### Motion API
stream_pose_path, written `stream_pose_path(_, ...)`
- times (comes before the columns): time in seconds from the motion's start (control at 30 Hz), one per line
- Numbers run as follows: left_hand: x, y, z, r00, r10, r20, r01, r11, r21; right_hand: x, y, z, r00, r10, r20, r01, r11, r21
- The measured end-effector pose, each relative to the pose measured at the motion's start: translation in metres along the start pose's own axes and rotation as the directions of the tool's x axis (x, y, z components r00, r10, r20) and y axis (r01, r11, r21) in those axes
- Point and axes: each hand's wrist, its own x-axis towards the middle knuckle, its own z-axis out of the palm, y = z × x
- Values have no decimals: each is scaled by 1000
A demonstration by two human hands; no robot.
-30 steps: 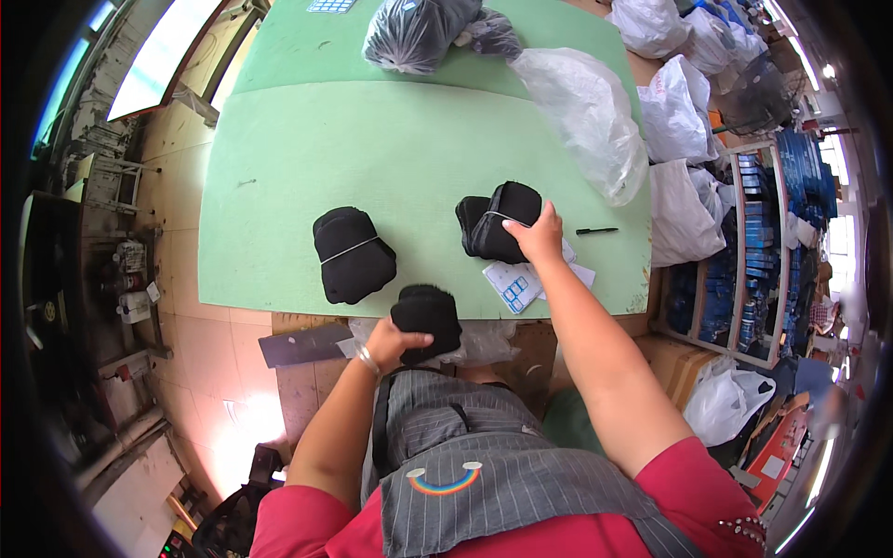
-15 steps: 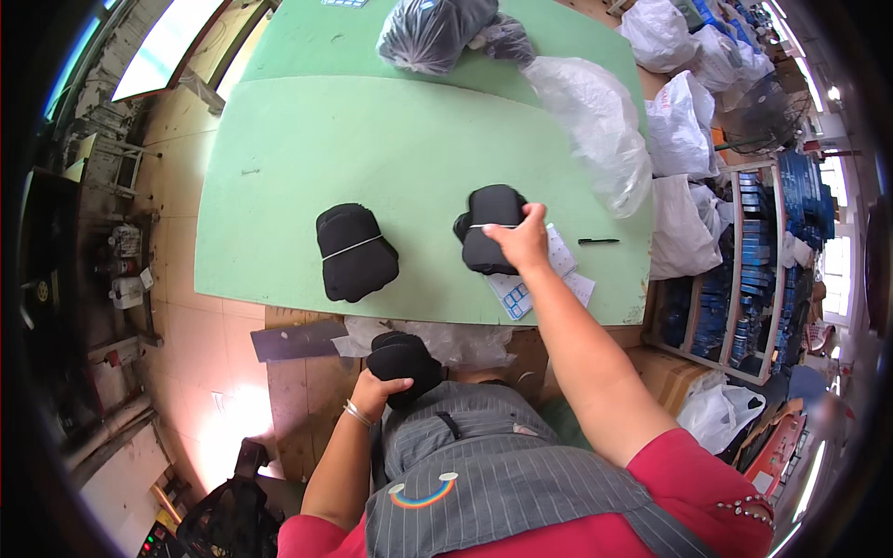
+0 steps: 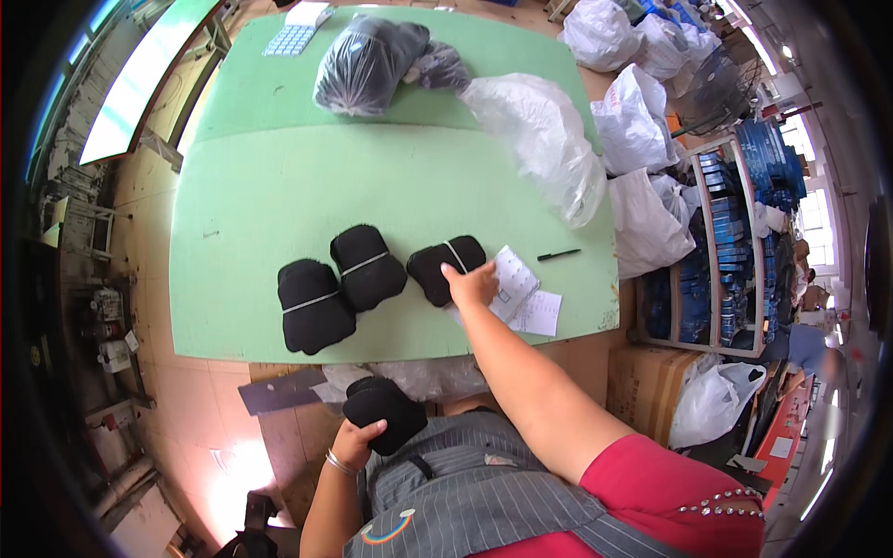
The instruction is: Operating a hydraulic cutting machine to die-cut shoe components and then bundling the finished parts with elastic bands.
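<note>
My left hand [image 3: 353, 445] is closed round a folded black fabric bundle [image 3: 388, 416], held low in front of my apron, near the table's edge. Out over the table, my right hand [image 3: 474, 283] grips the right end of another black bundle [image 3: 446, 268] tied with a light band; its thumb lies on the fabric and the other fingers are partly hidden. To its left lie two more banded black bundles, one nearer the edge [image 3: 314, 312] and one just behind it [image 3: 368, 270], touching each other.
Printed papers [image 3: 521, 288] and a black pen [image 3: 558, 254] lie right of my right hand on the green table [image 3: 251, 186]. A filled plastic bag [image 3: 363, 70] and a crumpled clear bag [image 3: 544, 130] are farther back. White sacks [image 3: 646, 223] and a rack [image 3: 716, 251] stand to the right.
A second banded bundle now lies beside the one at the left. My right hand has left it and holds a different bundle by the papers. The view has shifted; my left hand keeps its bundle.
</note>
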Motion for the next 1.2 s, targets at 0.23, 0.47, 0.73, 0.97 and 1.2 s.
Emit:
stream_pose_path(0.23,16,26,34,976,24,217,-43,996,84,17,3,-8,980,138,143,-171,952,256)
stream_pose_path(0.47,9,37,62,957,-18,291,14,1000,14,11,3,-3,994,23,103,-58,932,358)
stream_pose_path(0.73,-1,95,102,917,110,383,-90,994,-69,0,-18,-66,850,-500,168,249,660,709)
stream_pose_path(0.97,-18,110,124,836,273,476,-412,885,215,-114,46,-160,344,-849,401,37,439,897)
stream_pose_path(1.2,-40,85,87,924,-122,362,-62,887,458,-164,110,-160,282,-949,138,706,303,640)
